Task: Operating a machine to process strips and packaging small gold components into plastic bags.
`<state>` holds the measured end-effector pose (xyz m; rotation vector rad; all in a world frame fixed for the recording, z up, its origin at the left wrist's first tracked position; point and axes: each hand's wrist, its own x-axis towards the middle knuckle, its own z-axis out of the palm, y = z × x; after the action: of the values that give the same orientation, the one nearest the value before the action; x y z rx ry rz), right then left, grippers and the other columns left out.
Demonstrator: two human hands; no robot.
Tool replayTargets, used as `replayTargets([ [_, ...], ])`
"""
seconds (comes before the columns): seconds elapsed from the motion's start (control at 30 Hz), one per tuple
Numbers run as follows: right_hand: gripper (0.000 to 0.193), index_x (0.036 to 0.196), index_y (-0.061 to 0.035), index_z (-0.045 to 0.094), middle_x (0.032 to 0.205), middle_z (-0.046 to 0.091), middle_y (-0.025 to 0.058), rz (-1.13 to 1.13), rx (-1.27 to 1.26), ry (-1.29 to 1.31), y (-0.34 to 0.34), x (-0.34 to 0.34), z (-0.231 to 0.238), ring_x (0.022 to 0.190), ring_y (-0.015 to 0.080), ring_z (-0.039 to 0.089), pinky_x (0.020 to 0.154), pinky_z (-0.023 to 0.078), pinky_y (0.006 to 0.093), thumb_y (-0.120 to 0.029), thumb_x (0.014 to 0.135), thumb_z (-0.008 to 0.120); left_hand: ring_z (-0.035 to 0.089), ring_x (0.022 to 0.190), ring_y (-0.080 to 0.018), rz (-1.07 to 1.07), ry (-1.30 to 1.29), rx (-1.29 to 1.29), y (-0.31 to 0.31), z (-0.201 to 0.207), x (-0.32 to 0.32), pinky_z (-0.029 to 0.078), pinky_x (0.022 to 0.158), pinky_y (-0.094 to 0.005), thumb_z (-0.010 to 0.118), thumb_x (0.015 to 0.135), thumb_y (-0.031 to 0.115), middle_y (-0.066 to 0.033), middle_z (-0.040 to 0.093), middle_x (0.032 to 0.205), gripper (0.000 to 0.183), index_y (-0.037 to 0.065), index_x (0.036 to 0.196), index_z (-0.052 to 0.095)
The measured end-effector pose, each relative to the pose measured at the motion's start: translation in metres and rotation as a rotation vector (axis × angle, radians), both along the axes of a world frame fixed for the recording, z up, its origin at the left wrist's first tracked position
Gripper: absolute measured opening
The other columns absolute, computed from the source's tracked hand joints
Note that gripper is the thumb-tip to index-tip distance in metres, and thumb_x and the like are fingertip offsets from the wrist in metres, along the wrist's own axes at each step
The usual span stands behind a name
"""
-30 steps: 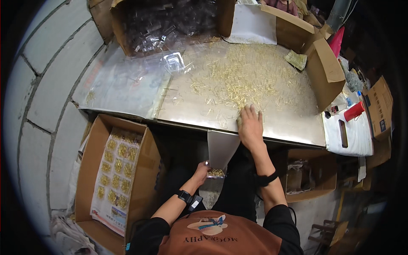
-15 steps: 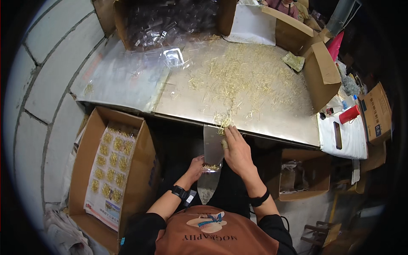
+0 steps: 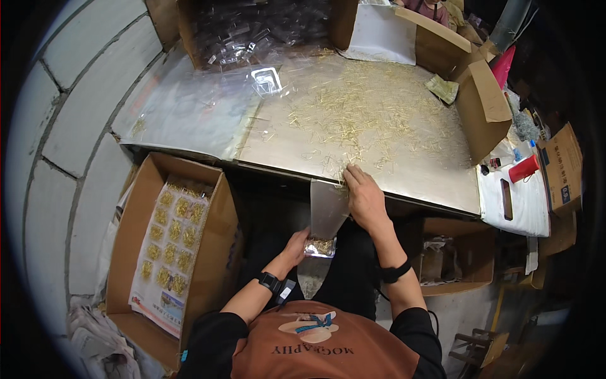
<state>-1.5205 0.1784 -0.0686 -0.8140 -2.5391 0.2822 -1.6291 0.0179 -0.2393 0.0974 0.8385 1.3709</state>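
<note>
My left hand (image 3: pixel 295 245) grips a small clear plastic box (image 3: pixel 320 247) at the lower end of a grey sheet-metal chute (image 3: pixel 329 205). Inside the box lie thin gold-coloured wire pieces. My right hand (image 3: pixel 367 199) is at the table's front edge, by the top of the chute, with its fingers stretched forward and lying on a few gold pieces; nothing is gripped in it. Many more loose gold wire pieces (image 3: pixel 372 117) are strewn over the metal tabletop (image 3: pixel 416 180) beyond it. They are too small to name by kind.
At the left stands a cardboard carton (image 3: pixel 208 240) with rows of filled clear boxes (image 3: pixel 173 230). A carton of empty clear boxes (image 3: pixel 252 31) is at the back, a single clear lid or box (image 3: pixel 266 81) before it. Right: cardboard wall (image 3: pixel 483 110), red cylinder (image 3: pixel 524 168), phone (image 3: pixel 507 199), low carton (image 3: pixel 467 278).
The small heap of gold pieces at the chute's top has gone from the table edge. My right hand has shifted slightly up onto the edge; the box stays under the chute.
</note>
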Motion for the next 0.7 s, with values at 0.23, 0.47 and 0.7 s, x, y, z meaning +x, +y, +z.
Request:
replayTargets([
  [0.23,0.039,0.11,0.0019,0.058,0.117,0.057,0.017,0.093,-0.071,0.018,-0.066,0.024,0.022,0.114,0.0335,0.051,0.099,0.04,0.0439,0.01,0.072,0.05,0.064,0.095,-0.0241,-0.025,-0.01,0.016,0.001,0.019,-0.002,0.054,0.082,-0.0354,0.033,0.1,0.027,-0.0152,0.061,0.11,0.04,-0.004,0.121,0.048],
  [0.47,0.035,0.105,0.0007,0.061,0.111,0.061,0.0161,0.124,-0.14,0.146,-0.064,0.035,0.036,0.11,0.0336,0.055,0.098,0.042,0.0437,0.012,0.074,0.048,0.064,0.095,-0.0255,-0.041,0.018,0.006,0.001,0.018,-0.004,0.054,0.084,-0.0365,0.021,0.101,0.029,-0.0187,0.06,0.111,0.047,-0.006,0.122,0.045],
  [0.7,0.039,0.118,0.0012,0.052,0.125,0.052,0.0172,0.23,-0.039,0.112,-0.028,0.005,0.027,0.122,0.0319,0.045,0.103,0.034,0.044,-0.002,0.08,0.055,0.064,0.095,-0.0243,-0.076,0.014,0.019,0.003,0.022,0.004,0.054,0.083,-0.0375,0.022,0.101,0.029,-0.018,0.06,0.111,0.047,-0.007,0.121,0.047],
])
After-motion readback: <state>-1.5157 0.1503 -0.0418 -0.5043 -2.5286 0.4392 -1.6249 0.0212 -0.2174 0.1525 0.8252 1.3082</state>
